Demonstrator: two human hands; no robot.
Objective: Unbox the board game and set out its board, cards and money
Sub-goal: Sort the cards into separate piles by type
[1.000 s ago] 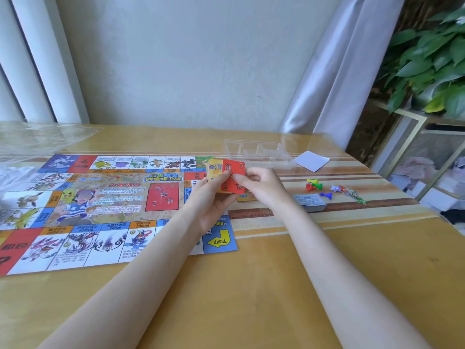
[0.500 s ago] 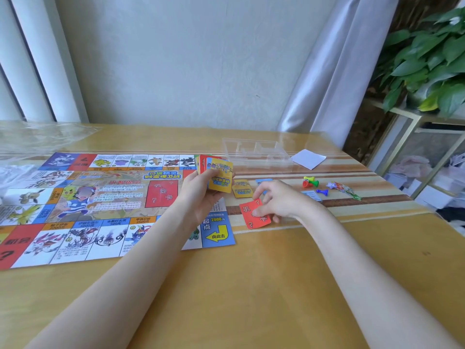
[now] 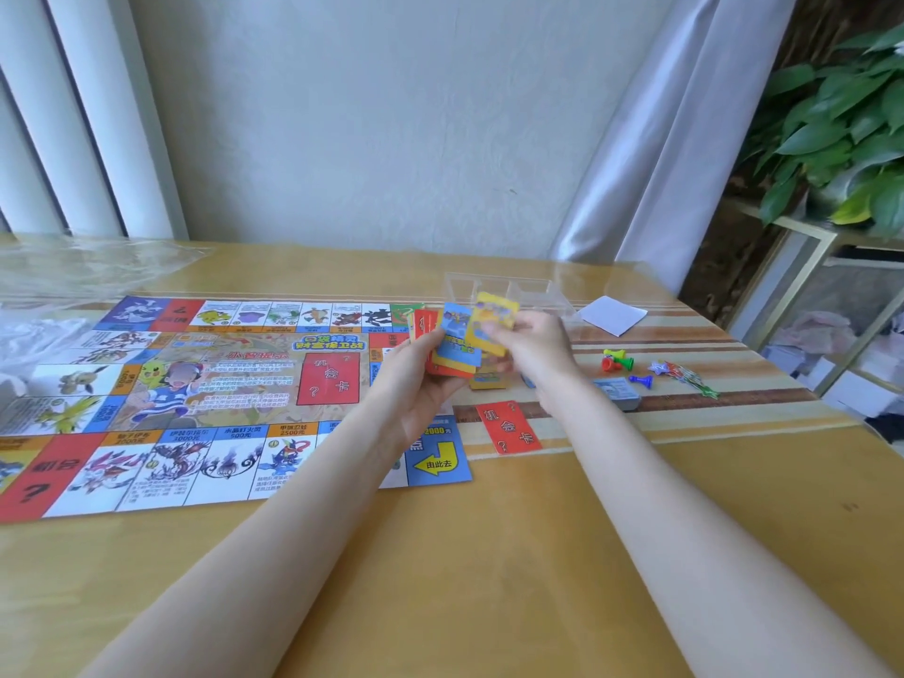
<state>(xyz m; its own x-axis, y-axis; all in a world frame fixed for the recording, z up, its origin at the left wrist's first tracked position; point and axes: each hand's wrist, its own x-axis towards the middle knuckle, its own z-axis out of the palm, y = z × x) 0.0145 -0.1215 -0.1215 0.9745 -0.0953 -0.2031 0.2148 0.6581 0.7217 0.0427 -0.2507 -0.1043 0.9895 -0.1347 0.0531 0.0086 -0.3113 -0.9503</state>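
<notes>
Colourful printed game board point(image 3: 195, 384) lies unfolded on the table. Just right of the board: one red card point(image 3: 508, 428) laid down, a small blue-grey stack point(image 3: 617, 392), plastic pawns point(image 3: 617, 362). Left hand point(image 3: 416, 384) grips fanned mixed-colour cards point(image 3: 452, 349); right hand point(image 3: 531, 349) pinches a yellow card point(image 3: 494, 315). Sorting looks about midway.

You're seated in a home living space: a wooden table point(image 3: 538, 579) against a pale wall point(image 3: 367, 139), sheer curtains point(image 3: 660, 139) at either side, a leafy houseplant point(image 3: 841, 124) on a gold-framed shelf point(image 3: 802, 266).
</notes>
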